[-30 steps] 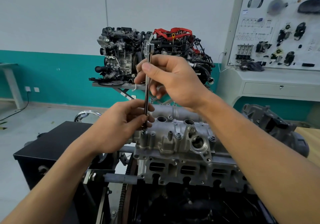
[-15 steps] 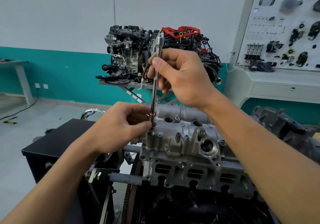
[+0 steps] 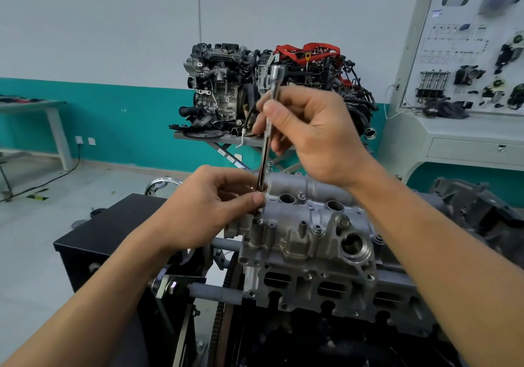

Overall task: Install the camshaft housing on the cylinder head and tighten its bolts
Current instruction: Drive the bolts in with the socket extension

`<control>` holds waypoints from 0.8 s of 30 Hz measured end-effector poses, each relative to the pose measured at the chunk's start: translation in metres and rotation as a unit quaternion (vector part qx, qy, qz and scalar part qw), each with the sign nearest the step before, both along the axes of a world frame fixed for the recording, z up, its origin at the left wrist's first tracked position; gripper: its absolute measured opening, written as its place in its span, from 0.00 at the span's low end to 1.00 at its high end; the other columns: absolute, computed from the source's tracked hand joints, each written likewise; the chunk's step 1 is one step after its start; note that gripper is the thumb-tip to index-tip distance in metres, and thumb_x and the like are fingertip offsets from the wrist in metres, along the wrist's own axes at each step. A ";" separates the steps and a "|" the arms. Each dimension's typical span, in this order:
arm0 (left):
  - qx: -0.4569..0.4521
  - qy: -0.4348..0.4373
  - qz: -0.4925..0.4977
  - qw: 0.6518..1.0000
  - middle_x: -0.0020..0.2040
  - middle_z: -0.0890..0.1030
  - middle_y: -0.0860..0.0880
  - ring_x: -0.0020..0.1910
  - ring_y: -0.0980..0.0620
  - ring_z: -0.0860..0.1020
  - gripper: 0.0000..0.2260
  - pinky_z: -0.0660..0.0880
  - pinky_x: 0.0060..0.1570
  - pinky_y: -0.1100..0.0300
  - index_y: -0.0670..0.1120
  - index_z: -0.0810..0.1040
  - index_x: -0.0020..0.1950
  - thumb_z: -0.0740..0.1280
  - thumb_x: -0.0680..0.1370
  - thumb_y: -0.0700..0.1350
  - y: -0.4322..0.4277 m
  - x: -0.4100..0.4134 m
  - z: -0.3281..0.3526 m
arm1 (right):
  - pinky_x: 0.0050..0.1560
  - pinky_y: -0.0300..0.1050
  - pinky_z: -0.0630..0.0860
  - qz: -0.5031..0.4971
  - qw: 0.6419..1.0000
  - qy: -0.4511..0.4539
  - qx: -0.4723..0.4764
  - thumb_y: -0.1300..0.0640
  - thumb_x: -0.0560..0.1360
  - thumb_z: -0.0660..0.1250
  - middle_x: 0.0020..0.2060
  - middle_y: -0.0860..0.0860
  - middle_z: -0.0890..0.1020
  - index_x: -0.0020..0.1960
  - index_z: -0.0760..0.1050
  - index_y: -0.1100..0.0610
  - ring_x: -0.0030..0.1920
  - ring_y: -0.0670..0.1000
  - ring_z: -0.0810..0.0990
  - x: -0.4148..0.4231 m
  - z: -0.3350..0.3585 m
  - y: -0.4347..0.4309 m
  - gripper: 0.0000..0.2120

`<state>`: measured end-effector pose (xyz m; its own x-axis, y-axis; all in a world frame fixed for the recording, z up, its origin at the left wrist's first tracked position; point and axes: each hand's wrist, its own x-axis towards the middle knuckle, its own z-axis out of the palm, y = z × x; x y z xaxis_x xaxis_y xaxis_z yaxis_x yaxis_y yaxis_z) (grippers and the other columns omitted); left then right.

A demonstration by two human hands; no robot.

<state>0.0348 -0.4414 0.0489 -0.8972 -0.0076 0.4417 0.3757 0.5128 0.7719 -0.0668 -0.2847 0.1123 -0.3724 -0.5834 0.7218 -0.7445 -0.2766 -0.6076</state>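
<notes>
The grey cast camshaft housing (image 3: 309, 224) sits on top of the cylinder head (image 3: 326, 284) on the engine stand. A long slim metal extension bar (image 3: 265, 151) stands almost upright over a bolt (image 3: 257, 220) at the housing's near left corner. My right hand (image 3: 309, 136) pinches the bar's upper part between thumb and fingers. My left hand (image 3: 209, 210) holds the bar's lower end with its fingertips, just above the bolt. The bar's tip is hidden behind my left fingers. Several other bolts stand in the housing's top.
A black box (image 3: 96, 239) of the stand is at the left. Two display engines (image 3: 269, 91) rest on a lift table behind. A white training panel (image 3: 467, 46) with parts stands at the right, and another dark casting (image 3: 476, 205) lies at the right edge.
The view has shifted slightly, so the engine sits further right in the frame. Both hands keep hold of the bar over the same corner bolt; my right fingers have shifted on it.
</notes>
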 end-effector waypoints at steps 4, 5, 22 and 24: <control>-0.010 -0.015 0.009 1.000 0.46 0.88 0.48 0.47 0.46 0.86 0.06 0.81 0.52 0.45 0.49 0.83 0.53 0.72 0.77 0.42 -0.003 -0.003 0.000 | 0.31 0.42 0.77 -0.009 1.000 0.026 0.010 0.63 0.81 0.63 0.36 0.50 0.85 0.48 0.79 0.60 0.28 0.48 0.78 -0.001 0.005 -0.005 0.07; -0.012 -0.018 0.010 1.000 0.46 0.88 0.48 0.46 0.46 0.86 0.05 0.81 0.52 0.45 0.48 0.83 0.52 0.71 0.77 0.41 -0.003 -0.004 0.000 | 0.31 0.44 0.77 -0.012 0.999 0.032 0.016 0.63 0.82 0.63 0.36 0.50 0.85 0.48 0.79 0.62 0.28 0.48 0.78 -0.001 0.004 -0.006 0.07; 0.030 0.141 0.106 0.984 0.37 0.86 0.52 0.36 0.53 0.85 0.11 0.80 0.38 0.66 0.48 0.85 0.41 0.78 0.67 0.53 0.009 -0.014 0.015 | 0.25 0.35 0.71 -0.099 0.993 -0.015 -0.062 0.62 0.71 0.78 0.24 0.46 0.80 0.35 0.76 0.57 0.23 0.42 0.75 0.009 0.002 -0.011 0.12; 0.013 0.157 0.126 0.979 0.35 0.86 0.52 0.34 0.52 0.84 0.08 0.80 0.35 0.64 0.48 0.85 0.41 0.79 0.69 0.50 0.011 -0.017 0.017 | 0.25 0.37 0.70 -0.138 0.988 -0.006 -0.075 0.59 0.69 0.79 0.24 0.48 0.78 0.33 0.74 0.57 0.24 0.44 0.73 0.009 0.000 -0.010 0.14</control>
<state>0.0181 -0.4304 0.0659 -0.6849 -0.2261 0.6927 0.4614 0.6012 0.6525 -0.0575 -0.2950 0.1124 -0.5110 -0.3447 0.7874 -0.7975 -0.1517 -0.5839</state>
